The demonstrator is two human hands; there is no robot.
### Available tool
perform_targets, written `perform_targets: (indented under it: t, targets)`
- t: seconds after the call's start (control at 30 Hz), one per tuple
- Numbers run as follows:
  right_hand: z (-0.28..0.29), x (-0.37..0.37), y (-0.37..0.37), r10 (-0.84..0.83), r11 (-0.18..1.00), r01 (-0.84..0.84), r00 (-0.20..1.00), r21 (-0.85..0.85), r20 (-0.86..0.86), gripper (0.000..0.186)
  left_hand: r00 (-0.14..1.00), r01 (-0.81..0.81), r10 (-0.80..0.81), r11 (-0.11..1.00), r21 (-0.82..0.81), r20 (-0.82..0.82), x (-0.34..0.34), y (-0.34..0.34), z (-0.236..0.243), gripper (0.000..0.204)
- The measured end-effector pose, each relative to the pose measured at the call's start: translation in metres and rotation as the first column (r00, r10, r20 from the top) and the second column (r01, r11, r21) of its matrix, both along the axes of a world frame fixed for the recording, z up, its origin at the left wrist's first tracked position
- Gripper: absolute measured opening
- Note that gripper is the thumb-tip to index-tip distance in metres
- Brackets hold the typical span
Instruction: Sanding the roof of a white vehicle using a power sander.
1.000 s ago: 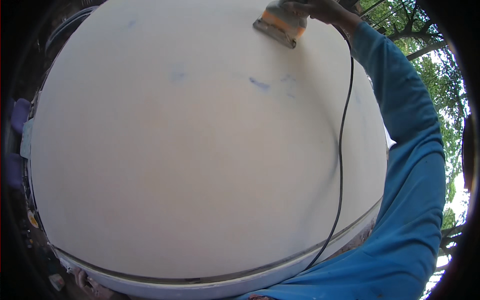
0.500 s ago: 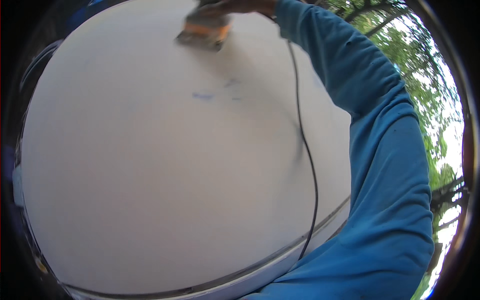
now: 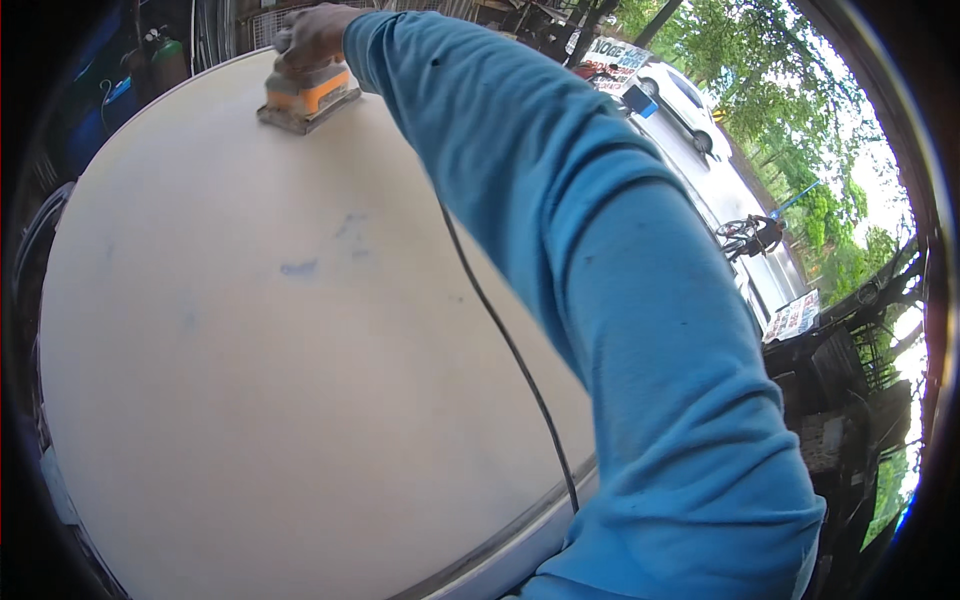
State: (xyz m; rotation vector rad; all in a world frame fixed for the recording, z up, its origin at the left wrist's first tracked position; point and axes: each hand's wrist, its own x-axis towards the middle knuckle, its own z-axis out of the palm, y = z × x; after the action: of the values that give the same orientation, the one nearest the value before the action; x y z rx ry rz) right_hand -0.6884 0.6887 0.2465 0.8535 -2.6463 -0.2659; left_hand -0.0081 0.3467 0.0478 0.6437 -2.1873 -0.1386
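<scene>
My right hand (image 3: 318, 38) grips an electric sander (image 3: 322, 92) with an orange and grey body. The sander's flat pad rests on the far part of a broad, curved white panel (image 3: 250, 420), which looks like a vehicle roof. A blue sleeve covers my outstretched right arm. From under that arm a black cord (image 3: 510, 345) runs down across the panel to its near edge. Faint bluish marks (image 3: 298, 268) show on the panel, nearer to me than the sander. My left hand is out of the picture.
A dark seam and trim (image 3: 500, 545) border the panel's near right edge. Beyond to the right are a road with a white car (image 3: 685, 108), a person with a bicycle (image 3: 755, 236), signboards and trees. A green cylinder (image 3: 170, 62) stands at the far left.
The view has shifted, and the panel's marks sit lower and further left. My right hand and the sander are a little farther from those marks. More of the road shows.
</scene>
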Motion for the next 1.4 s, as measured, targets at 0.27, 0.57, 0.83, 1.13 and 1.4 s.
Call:
perform_targets:
  t: [0.27,0.57,0.83,1.13,1.4]
  targets:
    - [0.012,0.063,0.002,0.087,0.970,-0.012,0.950,-0.241,0.300,0.036,0.998,0.003,-0.002,1.000,-0.019,0.061,0.014,-0.028,0.004,0.038]
    - [0.012,0.133,0.042,0.548,0.837,-0.517,0.793,-0.181,0.267,0.066,0.995,-0.043,0.036,0.996,0.078,0.090,0.033,-0.026,0.007,0.036]
    - [0.007,0.029,0.058,-0.066,0.981,0.100,0.978,-0.167,0.200,0.047,0.987,0.032,-0.044,0.996,0.080,0.157,0.046,-0.036,0.001,0.034]
    - [0.005,0.016,0.050,-0.226,0.952,0.269,0.940,-0.147,0.256,0.033,0.991,-0.041,0.082,0.937,0.348,-0.105,0.043,-0.039,-0.023,0.033]
    - [0.020,0.094,-0.094,0.088,0.974,0.002,0.919,-0.228,0.385,0.044,0.990,0.057,0.006,0.902,0.427,-0.144,0.036,-0.029,-0.017,0.022]
